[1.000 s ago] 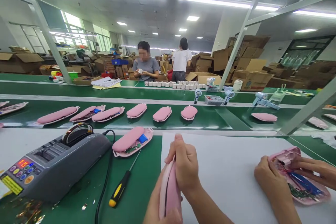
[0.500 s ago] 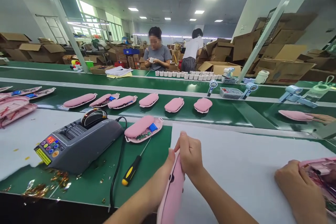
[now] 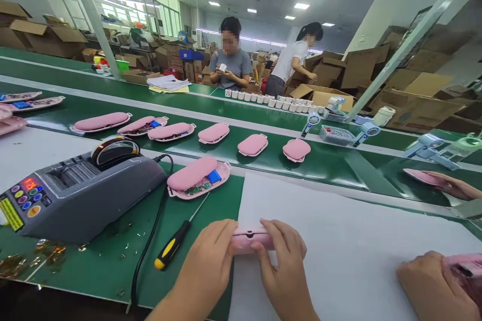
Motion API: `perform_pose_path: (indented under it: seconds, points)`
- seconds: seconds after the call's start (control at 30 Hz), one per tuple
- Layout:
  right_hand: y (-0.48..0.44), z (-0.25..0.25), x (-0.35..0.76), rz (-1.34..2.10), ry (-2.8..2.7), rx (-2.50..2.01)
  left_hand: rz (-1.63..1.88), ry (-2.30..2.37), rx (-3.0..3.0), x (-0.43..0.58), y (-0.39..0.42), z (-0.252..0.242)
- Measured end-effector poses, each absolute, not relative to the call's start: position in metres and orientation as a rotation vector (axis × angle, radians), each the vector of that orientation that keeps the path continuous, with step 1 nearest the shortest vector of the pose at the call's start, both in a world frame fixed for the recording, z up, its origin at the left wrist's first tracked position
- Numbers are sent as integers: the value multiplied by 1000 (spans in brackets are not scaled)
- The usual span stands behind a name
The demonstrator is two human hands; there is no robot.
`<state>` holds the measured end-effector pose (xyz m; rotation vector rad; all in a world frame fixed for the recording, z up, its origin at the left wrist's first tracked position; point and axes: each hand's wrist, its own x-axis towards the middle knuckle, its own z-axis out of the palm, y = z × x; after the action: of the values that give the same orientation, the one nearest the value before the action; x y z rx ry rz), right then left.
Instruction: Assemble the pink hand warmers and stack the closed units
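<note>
Both my hands grip a pink plastic case point(image 3: 249, 242) over the edge of the white sheet, its seam and a small dark slot facing me. My left hand point(image 3: 211, 256) wraps around the left end. My right hand point(image 3: 284, 256) holds the right end, thumb low and fingers on top. Beyond them lies an open pink case point(image 3: 198, 176), its lid shifted aside so a blue block and green circuit board show. A yellow-and-black screwdriver point(image 3: 176, 241) rests on the green bench left of my hands.
A grey tape dispenser point(image 3: 94, 195) with a black cable point(image 3: 145, 256) stands on the left. Several pink cases point(image 3: 253, 145) line the green belt. At right, a co-worker's hand point(image 3: 433, 281) holds another case; a further hand point(image 3: 457, 185) touches one on the belt.
The case turned from upright and lengthwise to crosswise between my hands. My left hand moved to its left end, my right to its right end. The view has tilted and shifted.
</note>
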<state>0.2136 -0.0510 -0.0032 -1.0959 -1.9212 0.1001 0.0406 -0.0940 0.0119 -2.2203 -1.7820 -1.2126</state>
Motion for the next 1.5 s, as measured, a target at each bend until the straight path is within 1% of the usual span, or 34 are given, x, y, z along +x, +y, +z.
perform_pose_path:
  seconds: [0.1, 0.2, 0.27, 0.37, 0.5, 0.63, 0.8, 0.87, 0.97, 1.13, 1.3, 1.4, 1.5]
  points:
    - [-53, -17, 220, -21, -1997, -1040, -1294, -1677, -2130, 50, -93, 7]
    - [-56, -28, 216, -97, -1877, -1099, -1398, -1629, -2067, 56, -88, 6]
    - [-57, -30, 210, -132, -1815, -1128, -1439, -1617, -2067, 57, -82, 6]
    - [-52, -25, 205, -143, -1877, -1143, -1439, -1640, -2102, 55, -74, 9]
    - [-43, -14, 214, 15, -1939, -1149, -1338, -1657, -2138, 49, -70, 16]
    - [-44, -20, 218, 207, -1784, -1175, -1248, -1523, -2193, 40, -70, 13]
    - [-57, -37, 208, 149, -1617, -1189, -1275, -1546, -2154, 41, -77, -7]
    - [-62, -38, 205, 110, -1605, -1209, -1313, -1566, -2133, 44, -81, -13]
    - [-65, -36, 203, 150, -1580, -1196, -1371, -1534, -2096, 47, -85, -14]
    - [-68, -38, 194, 159, -1450, -1160, -1450, -1497, -2099, 49, -81, -11]
    - [-68, -32, 187, 225, -1376, -1267, -1466, -1524, -2014, 59, -70, -2]
    - [-62, -19, 198, 336, -1473, -1334, -1400, -1545, -1985, 60, -64, 10]
    - [-57, -5, 218, 421, -1690, -1330, -1273, -1535, -2121, 47, -61, 21]
